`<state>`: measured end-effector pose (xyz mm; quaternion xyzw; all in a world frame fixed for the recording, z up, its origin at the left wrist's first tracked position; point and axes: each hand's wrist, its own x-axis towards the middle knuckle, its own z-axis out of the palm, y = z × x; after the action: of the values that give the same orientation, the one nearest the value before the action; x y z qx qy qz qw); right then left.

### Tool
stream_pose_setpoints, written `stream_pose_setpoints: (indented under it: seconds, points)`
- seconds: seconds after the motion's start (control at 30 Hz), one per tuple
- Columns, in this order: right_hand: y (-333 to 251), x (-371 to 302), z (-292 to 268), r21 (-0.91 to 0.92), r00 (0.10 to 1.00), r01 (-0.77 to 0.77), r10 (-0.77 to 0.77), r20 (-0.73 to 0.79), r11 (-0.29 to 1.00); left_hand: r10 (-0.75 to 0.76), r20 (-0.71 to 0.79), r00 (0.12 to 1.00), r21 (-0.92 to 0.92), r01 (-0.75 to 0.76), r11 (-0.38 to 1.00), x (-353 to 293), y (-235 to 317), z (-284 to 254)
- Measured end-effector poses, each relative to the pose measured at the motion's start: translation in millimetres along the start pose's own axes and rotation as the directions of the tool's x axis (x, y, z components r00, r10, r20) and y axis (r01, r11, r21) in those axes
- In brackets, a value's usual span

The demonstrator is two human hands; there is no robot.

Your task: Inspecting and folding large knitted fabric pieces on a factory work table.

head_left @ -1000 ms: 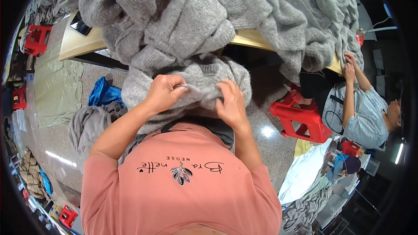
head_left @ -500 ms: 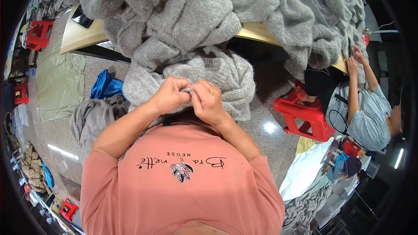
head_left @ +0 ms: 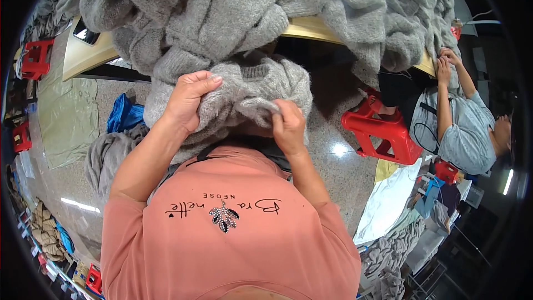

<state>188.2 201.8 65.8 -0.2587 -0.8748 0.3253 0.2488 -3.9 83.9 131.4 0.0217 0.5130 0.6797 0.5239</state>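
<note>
A fluffy grey knit sweater (head_left: 227,97) lies bunched in front of my body, below the table edge, with a ribbed band showing at its far side. My left hand (head_left: 187,100) is closed on the left part of the knit, thumb on top. At the right, my right hand (head_left: 290,125) pinches a raised fold of the same sweater between thumb and fingers. The two hands are apart, with crumpled fabric between them. Much of the sweater's underside is hidden.
Heaped grey knitwear (head_left: 222,8) covers the table (head_left: 313,29) and hangs over its edge. A phone (head_left: 86,32) lies at its left. Grey cloth (head_left: 108,158) and a blue bag (head_left: 125,112) sit on the floor. Another person (head_left: 455,128) works at right beside a red stool (head_left: 383,139).
My hands were close together over the sweater; now they are apart, the left farther up and left, the right moved rightward. A fold of knit has come up between them.
</note>
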Motion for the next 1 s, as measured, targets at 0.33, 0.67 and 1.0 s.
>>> stream_pose_setpoints:
  seconds: [0.33, 0.67, 1.0]
  points:
    - [-20.0, 18.5, -30.4, 0.162, 0.983, 0.143, -0.122, -0.133, 0.976, 0.041, 0.052, 0.998, 0.082, -0.045, 0.996, -5.7, 3.5, 5.6]
    - [-83.5, 31.2, -27.2, 0.217, 0.719, 0.662, -0.690, 0.087, 0.718, 0.073, 0.074, 0.995, 0.325, -0.093, 0.941, -8.8, -7.7, 35.1]
    - [-62.8, 29.4, -4.5, 0.170, 0.793, 0.541, -0.567, 0.224, 0.824, 0.017, -0.070, 0.997, -0.092, -0.024, 0.995, -0.7, -6.6, 21.4]
